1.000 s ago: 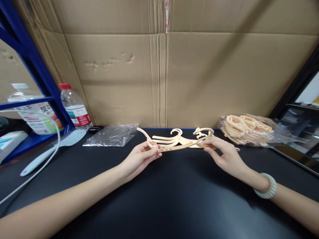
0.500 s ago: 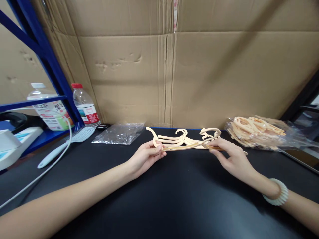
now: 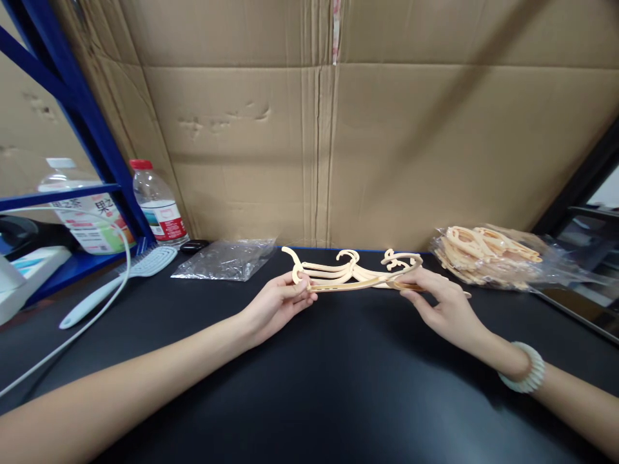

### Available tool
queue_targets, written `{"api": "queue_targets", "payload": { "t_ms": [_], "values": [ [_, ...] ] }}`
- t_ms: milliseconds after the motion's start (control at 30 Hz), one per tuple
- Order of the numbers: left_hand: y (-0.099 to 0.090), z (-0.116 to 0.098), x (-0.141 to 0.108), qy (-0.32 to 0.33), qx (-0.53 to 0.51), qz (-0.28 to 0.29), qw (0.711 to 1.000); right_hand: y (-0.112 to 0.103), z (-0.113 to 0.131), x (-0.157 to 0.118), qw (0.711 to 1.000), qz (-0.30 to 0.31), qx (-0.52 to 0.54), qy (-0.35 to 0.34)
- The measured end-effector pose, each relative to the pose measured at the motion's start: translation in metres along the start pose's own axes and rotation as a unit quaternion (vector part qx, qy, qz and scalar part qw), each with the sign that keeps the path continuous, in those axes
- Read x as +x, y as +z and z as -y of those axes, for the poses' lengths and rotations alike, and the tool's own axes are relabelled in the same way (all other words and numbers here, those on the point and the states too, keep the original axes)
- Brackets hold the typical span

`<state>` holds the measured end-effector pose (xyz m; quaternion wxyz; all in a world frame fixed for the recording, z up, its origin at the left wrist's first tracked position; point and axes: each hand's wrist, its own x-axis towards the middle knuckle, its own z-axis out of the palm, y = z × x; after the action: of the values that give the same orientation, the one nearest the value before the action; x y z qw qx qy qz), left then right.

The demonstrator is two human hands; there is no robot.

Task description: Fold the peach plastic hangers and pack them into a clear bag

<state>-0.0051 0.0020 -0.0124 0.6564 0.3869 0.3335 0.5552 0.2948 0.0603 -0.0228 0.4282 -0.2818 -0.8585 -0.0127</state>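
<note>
Beige hanger point(image 3: 355, 285), thin and slightly curved, one piece, held crosswise at the middle of the scene over the far part of a black tabletop point(image 3: 338, 386); whether it also touches the surface cannot be told. Left hand point(image 3: 280, 303): thumb and fingers pinching the hanger's left end. Right hand point(image 3: 442, 306): thumb below, fingers over the top, pinching the hanger's right part beside a raised curved loop; a pale ribbed bracelet point(image 3: 525, 367) on that wrist. Directly beyond, at the far edge: further beige hangers point(image 3: 372, 276), close together, hooks upward, partly hidden by the held piece and the fingers; exact count not legible. Far right: one clear plastic bag point(image 3: 488, 254) containing a stack of similar beige pieces. Far left of centre: one flat transparent sleeve point(image 3: 225, 260), crinkled; just left of it, a small black object point(image 3: 194, 246). Farther left: red-capped bottle point(image 3: 159, 212), labelled, upright beside a blue metal frame point(image 3: 82, 103); white-capped bottle point(image 3: 91, 222), larger, behind the frame's rail. Nearer, left: pale hairbrush point(image 3: 104, 292), handle toward the near left, crossed by a white cable point(image 3: 128, 258). Backdrop: creased brown cardboard point(image 3: 242, 161).
</note>
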Motion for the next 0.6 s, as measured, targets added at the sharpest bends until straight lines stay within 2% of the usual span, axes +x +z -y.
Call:
{"api": "queue_targets", "payload": {
  "t_ms": [167,600],
  "values": [
    [0.0002,-0.0001,-0.0003,0.004,0.012,0.013,1.0,0.0005,-0.0009,-0.0002,1.0,-0.001,0.0,-0.001],
    [0.0033,0.0014,-0.0006,0.022,0.035,-0.023,0.999,0.0011,0.004,-0.0007,1.0,-0.015,-0.012,-0.005]
  ]
}}
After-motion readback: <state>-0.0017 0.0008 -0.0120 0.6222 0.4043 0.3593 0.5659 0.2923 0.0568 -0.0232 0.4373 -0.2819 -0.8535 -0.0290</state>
